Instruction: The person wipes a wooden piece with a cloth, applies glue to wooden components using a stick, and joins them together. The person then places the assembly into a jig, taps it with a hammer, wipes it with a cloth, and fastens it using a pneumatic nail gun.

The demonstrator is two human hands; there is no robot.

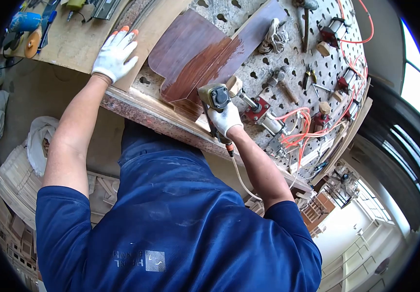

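The air-hosed power tool (215, 96) is at the near right edge of the dark wooden workpiece (195, 53), grasped by the gloved right hand (226, 118). To the left, the gloved left hand (114, 56) lies open, palm down, on pale boards (146, 36); farther right on the perforated bench (241, 68) lies a hammer (287, 90) among red-hosed cylinders (271, 124).

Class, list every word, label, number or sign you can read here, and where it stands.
Blue shirt: "H", "N" in upside-down, broken lettering; no whole word readable.
Grey square patch on the shirt: its mark is too blurred to read.
Pneumatic nailer in the right hand: no legible marking.
Nothing else can be read.
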